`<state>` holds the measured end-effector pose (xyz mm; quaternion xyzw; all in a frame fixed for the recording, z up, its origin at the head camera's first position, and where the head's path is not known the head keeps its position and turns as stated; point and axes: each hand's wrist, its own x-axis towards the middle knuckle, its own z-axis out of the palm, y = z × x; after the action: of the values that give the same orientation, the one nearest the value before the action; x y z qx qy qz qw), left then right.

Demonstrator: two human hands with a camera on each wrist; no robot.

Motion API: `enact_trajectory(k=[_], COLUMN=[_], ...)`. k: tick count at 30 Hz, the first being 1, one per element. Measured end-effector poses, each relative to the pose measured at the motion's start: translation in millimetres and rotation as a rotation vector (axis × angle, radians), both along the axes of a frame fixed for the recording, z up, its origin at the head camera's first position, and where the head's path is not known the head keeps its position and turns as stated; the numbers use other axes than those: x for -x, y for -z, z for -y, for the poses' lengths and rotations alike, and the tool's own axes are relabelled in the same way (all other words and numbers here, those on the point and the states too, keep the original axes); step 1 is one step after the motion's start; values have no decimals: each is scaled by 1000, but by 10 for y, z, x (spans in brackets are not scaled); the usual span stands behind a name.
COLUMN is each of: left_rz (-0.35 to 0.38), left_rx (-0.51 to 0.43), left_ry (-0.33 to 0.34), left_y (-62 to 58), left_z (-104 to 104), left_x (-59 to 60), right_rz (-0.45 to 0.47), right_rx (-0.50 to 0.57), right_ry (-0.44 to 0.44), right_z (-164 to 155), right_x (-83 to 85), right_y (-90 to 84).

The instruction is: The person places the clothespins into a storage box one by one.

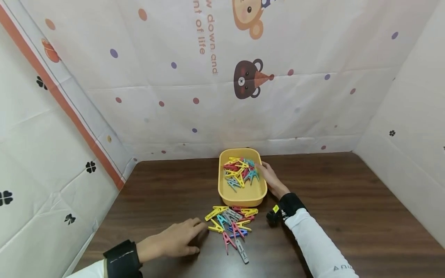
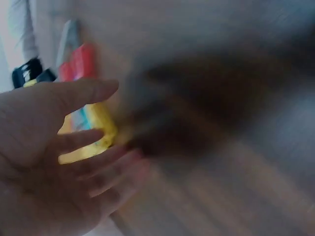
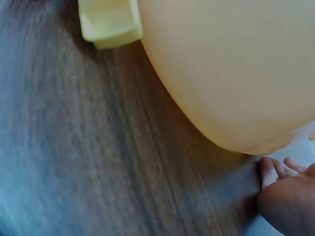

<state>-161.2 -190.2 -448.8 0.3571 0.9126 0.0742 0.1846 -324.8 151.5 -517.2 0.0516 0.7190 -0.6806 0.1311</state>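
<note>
At the right side of a yellow plastic tray (image 1: 243, 199), my right hand (image 1: 272, 179) grips its rim, with a fingertip over the edge. Inside the tray lies a heap of yellow, red and blue clothespins (image 1: 240, 173). More clothespins (image 1: 222, 220), some of them grey or pink, are piled on the table just in front of it. My left hand (image 1: 177, 237) hovers palm down at the left of this pile, fingers loosely extended and holding nothing. The left wrist view is blurred; a yellow clothespin (image 2: 106, 125) shows behind the fingers. In the right wrist view, the tray wall (image 3: 236, 73) hides part of the hand.
The dark wooden table (image 1: 333, 200) reaches back to a white printed sheet (image 1: 174, 116) hung behind it. White sheets also stand along the left and right sides. A grey clothespin (image 1: 241, 251) lies at the near end of the pile.
</note>
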Motion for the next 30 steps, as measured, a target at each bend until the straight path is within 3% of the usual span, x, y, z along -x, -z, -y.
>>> enact_trajectory(k=[5,15,19,26,30], left_rz=[-73,-138,-147,-99,-156], left_rx=[-46,-69,-42,-101,-65], left_ry=[10,-54,-51,-37,1], left_y=[113,239,230,220,88], left_z=[-79,-242,-258,-306,-290], left_x=[-25,137,135,146,180], right_rz=[-7,-8,-8,-43,-55], right_rx=[18,14,20,2,-3], right_ry=[-2,-3,-14,-34,-39], right_z=[-68,-92,-55,-46,-26], right_x=[14,-48,-48,-50,-32], right_y=[-23,70,100,61,35])
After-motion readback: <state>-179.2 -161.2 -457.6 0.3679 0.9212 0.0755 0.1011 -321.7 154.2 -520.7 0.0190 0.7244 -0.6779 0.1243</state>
